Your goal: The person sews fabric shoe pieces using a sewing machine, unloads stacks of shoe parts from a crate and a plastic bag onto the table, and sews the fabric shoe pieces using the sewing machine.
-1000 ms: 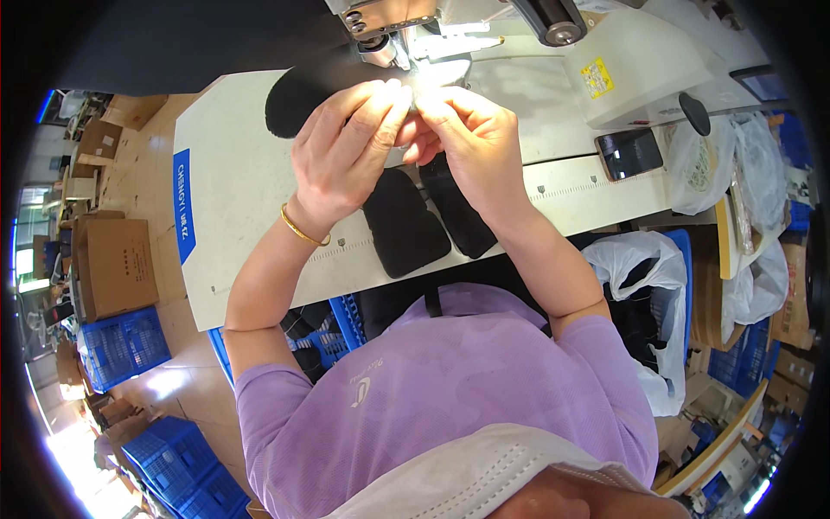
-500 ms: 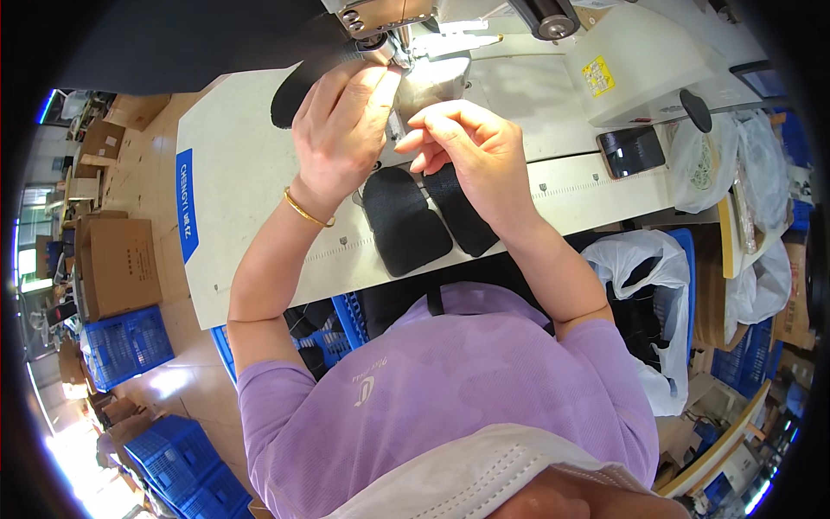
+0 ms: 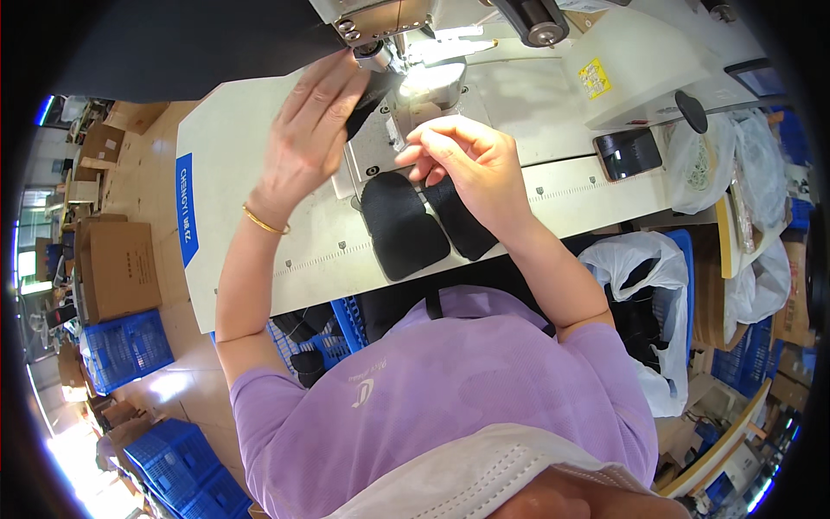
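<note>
A black fabric piece (image 3: 372, 102) is found on the counter (image 3: 233, 164) beside the lit needle area of a sewing machine (image 3: 385, 24). It is partly covered by the left hand (image 3: 318, 130), whose fingers are extended side by side; whether the piece is clamped cannot be told. The right hand (image 3: 471, 169) is held nearby, its fingers loosely curled and apart. By it, 2 rounded black pieces (image 3: 402, 229) are laid at the counter's near edge, 1 partly hidden.

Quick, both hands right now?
Left hand: fingers extended over a black piece; whether its grip is closed cannot be told.
Right hand: partly open, fingers loosely curled, nothing visibly held.
</note>
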Available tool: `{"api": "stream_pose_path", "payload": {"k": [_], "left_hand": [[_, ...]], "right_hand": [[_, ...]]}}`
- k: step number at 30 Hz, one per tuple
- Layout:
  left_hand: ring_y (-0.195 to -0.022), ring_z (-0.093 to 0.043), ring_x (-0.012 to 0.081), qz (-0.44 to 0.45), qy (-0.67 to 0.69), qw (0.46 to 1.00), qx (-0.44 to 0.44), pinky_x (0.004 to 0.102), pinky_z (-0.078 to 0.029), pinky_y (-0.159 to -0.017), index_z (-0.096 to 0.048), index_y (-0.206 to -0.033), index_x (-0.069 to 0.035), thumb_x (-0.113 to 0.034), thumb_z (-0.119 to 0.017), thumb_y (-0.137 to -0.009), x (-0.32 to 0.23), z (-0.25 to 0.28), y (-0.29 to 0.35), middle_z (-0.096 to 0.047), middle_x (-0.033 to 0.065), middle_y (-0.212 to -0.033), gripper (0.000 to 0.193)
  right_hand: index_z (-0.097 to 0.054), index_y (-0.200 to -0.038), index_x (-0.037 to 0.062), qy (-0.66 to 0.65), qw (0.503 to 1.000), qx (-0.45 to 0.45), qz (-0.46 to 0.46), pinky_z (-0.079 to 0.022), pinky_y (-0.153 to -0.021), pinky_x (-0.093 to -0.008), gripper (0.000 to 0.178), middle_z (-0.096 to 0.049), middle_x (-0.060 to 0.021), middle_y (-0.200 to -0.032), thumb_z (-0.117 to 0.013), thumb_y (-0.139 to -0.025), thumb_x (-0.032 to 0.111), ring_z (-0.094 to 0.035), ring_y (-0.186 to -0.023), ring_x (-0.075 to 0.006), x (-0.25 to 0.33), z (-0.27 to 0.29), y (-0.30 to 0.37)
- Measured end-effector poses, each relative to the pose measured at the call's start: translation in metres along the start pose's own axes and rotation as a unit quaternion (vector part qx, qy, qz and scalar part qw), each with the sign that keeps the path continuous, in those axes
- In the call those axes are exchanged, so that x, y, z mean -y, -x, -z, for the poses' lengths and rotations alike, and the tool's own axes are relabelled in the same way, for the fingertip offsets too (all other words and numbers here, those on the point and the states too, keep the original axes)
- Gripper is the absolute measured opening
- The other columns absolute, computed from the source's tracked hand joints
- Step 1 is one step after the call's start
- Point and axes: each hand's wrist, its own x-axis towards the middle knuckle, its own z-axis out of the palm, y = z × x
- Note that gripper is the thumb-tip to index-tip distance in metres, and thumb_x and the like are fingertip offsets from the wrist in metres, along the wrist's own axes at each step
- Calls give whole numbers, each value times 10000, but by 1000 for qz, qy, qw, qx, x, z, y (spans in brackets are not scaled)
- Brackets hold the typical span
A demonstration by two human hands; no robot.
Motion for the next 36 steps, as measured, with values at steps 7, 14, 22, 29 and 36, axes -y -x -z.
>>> {"api": "stream_pose_path", "payload": {"k": [7,14,22,29,36], "left_hand": [[-681,-588,167,67,-8,997,28,284,-492,-561,-694,-1027,-44,-4,-638,-665,-45,29,-16,-587,19,-830,369],[-733,-582,173,58,-9,998,32,271,-494,-570,-674,-994,26,-52,-667,-631,-71,38,-19,-600,50,-895,371],[-768,-588,192,33,-19,999,9,285,-520,-621,-676,-1000,56,-102,-621,-518,-77,32,-25,-627,100,-955,510],[-808,-601,198,52,-27,998,-11,293,-514,-610,-676,-965,10,-124,-648,-566,-63,14,-27,-638,82,-929,423],[-813,-611,188,69,-35,997,-19,290,-510,-602,-682,-960,-19,-97,-646,-598,-54,7,-27,-648,50,-914,372]], "right_hand": [[-603,-1013,-17,91,992,13,82,-418,-558,-258,171,-564,-54,-688,-565,-954,139,-458,-636,-60,-18,-22,3],[-577,-971,-20,111,993,17,40,-400,-546,-291,142,-511,-79,-666,-516,-962,109,-426,-607,-95,-2,-25,16],[-580,-956,-34,76,995,23,66,-466,-587,-276,166,-572,-74,-731,-477,-979,94,-503,-662,-89,-3,-20,17],[-626,-1001,-36,-13,998,21,60,-552,-672,-249,205,-627,-29,-810,-465,-992,91,-619,-762,-78,4,-23,4],[-641,-1017,-33,-48,997,23,48,-564,-646,-260,211,-640,-30,-835,-481,-989,102,-618,-751,-75,0,-22,-7]]}}
